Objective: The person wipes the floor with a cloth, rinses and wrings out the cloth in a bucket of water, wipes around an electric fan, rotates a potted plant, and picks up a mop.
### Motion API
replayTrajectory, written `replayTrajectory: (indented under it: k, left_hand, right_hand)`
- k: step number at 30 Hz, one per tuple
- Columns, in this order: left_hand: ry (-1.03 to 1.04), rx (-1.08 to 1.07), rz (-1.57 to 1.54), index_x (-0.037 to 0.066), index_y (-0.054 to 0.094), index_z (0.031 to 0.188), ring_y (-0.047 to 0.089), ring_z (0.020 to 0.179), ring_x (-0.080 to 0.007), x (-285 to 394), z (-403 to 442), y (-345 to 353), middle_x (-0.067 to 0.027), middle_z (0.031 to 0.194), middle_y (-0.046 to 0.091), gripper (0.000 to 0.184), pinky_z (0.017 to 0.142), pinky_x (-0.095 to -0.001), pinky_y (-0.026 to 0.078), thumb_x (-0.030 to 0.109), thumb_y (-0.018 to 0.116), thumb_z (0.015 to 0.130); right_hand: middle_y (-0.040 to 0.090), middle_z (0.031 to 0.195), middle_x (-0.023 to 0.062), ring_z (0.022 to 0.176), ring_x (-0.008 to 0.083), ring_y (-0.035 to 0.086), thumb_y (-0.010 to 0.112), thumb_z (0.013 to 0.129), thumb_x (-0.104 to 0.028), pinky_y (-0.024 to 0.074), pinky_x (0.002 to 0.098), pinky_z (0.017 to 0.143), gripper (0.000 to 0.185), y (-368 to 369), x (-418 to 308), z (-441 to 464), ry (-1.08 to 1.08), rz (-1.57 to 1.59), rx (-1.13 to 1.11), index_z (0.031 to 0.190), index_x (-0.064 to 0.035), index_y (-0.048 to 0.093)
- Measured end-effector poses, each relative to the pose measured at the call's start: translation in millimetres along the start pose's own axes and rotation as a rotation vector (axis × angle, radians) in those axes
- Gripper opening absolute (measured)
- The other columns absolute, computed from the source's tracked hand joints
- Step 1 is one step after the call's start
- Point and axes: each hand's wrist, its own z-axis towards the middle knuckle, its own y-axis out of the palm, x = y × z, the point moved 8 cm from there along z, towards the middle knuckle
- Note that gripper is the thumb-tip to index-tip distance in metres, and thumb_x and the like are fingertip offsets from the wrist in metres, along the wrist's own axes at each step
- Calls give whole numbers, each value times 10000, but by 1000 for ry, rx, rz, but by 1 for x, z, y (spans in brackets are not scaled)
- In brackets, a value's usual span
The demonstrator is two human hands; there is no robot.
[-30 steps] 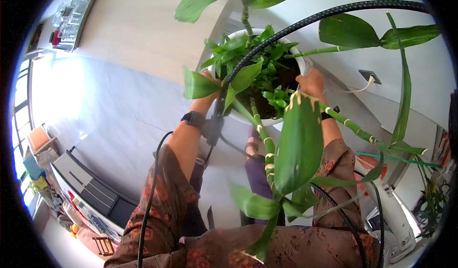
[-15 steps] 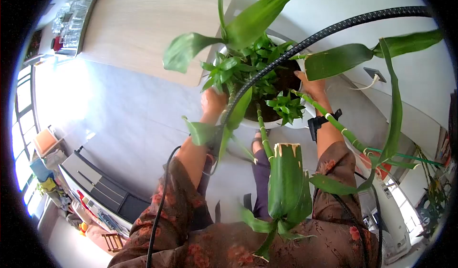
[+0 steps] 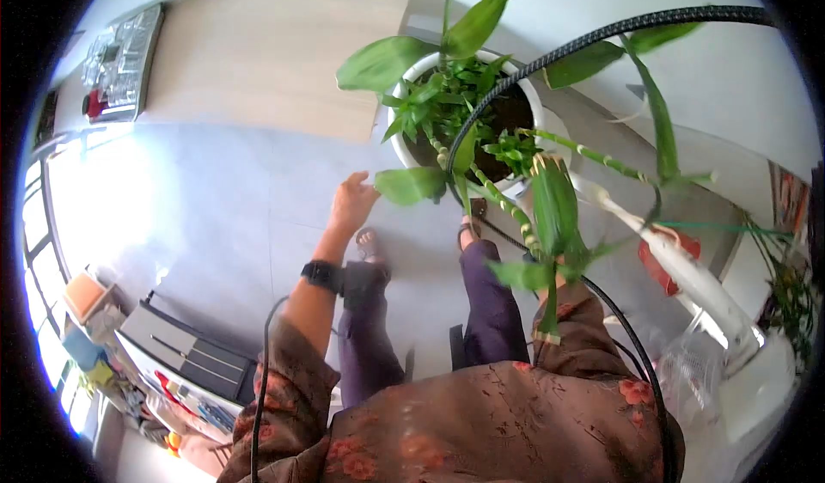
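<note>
A leafy green plant (image 3: 443,109) with several jointed canes grows from dark soil in a round white pot (image 3: 536,109). My left hand (image 3: 351,204) is off the pot, to its lower left, fingers stretched out beside a broad leaf (image 3: 411,185). It appears to hold nothing. Only a sliver of my right hand (image 3: 561,264) shows behind a cut-ended leaf cluster (image 3: 554,204) near my body. Its fingers are hidden, so any grip cannot be made out.
A black braided cable (image 3: 627,26) crosses in front of the pot. A pale wooden tabletop (image 3: 258,53) holds a tray of glasses (image 3: 125,66). To the right are a white pole-like appliance (image 3: 687,264) and a red object (image 3: 666,264). A dark-topped cabinet (image 3: 189,345) stands lower left.
Both hands have left the pot's sides and drawn back toward my body. My right hand has gone behind the leaves. The plant's leaves appear shifted, and more of the white rim shows.
</note>
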Motion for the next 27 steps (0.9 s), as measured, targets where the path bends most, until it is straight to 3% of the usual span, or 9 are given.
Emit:
replayTrajectory:
  k: [5, 6, 9, 12, 14, 15, 18, 24, 27]
  left_hand:
    - [-61, -161, 26, -60, 548, 1103, 612, 656, -136, -5, -78, -39, -105, 815, 647, 410, 539, -261, 477, 233, 563, 816]
    - [-71, -179, -4, -62, 545, 1107, 616, 660, -133, -5, -91, -46, -106, 818, 647, 417, 539, -257, 475, 235, 561, 814]
    - [-42, -199, 55, -52, 588, 1049, 627, 625, -173, 1, -129, -63, -138, 736, 651, 435, 589, -293, 480, 279, 610, 767]
    - [-20, -270, 113, -56, 587, 1046, 623, 624, -163, 2, -156, -69, -129, 735, 649, 412, 575, -288, 478, 256, 592, 778]
    - [-6, -301, 137, -56, 587, 1045, 624, 626, -163, 16, -177, -74, -129, 736, 649, 401, 568, -284, 479, 246, 588, 780]
    - [-19, -319, 148, -55, 587, 1044, 626, 629, -162, 21, -187, -74, -129, 737, 649, 391, 562, -279, 480, 236, 583, 782]
    - [13, -333, 153, -59, 588, 1036, 626, 614, -158, 28, -210, -68, -127, 730, 646, 378, 537, -275, 480, 220, 587, 781]
    - [53, -433, 264, -63, 582, 1029, 625, 583, -158, 49, -245, -19, -129, 733, 639, 366, 504, -273, 474, 209, 586, 784]
    - [82, -481, 340, -53, 567, 1047, 624, 604, -152, 71, -263, 21, -106, 755, 635, 367, 501, -249, 473, 216, 581, 797]
  right_hand:
    - [630, 851, 189, 768, 373, 589, 480, 855, -288, 439, 434, 659, 318, -109, -201, -92, 236, 462, 157, 871, 0, 613]
    - [623, 854, 213, 780, 384, 584, 476, 854, -310, 431, 457, 671, 336, -94, -186, -115, 410, 343, -30, 856, -3, 612]
    - [608, 846, 242, 791, 398, 576, 485, 847, -320, 429, 473, 685, 345, -111, -191, -187, 435, 308, 32, 848, 2, 608]
    - [585, 794, 217, 734, 334, 559, 564, 791, -373, 434, 412, 669, 437, -132, -191, -254, 577, 317, -23, 810, 64, 579]
    - [582, 703, 182, 639, 253, 552, 599, 760, -384, 434, 389, 594, 447, -143, -186, -286, 459, 451, 46, 779, 62, 581]
    - [585, 679, 128, 619, 187, 541, 620, 745, -355, 429, 368, 562, 413, -140, -168, -310, 725, 544, 0, 769, 55, 583]
    - [582, 673, 110, 625, 176, 537, 634, 738, -348, 430, 362, 563, 401, -198, -188, -345, 800, 678, -71, 753, 50, 586]
    - [600, 677, 97, 624, 195, 542, 658, 720, -378, 446, 356, 610, 422, -215, -112, -435, 863, 460, -127, 753, 40, 609]
    - [625, 752, 187, 732, 309, 603, 616, 716, -424, 457, 391, 716, 424, -227, -85, -477, 904, 628, -190, 820, -14, 655]
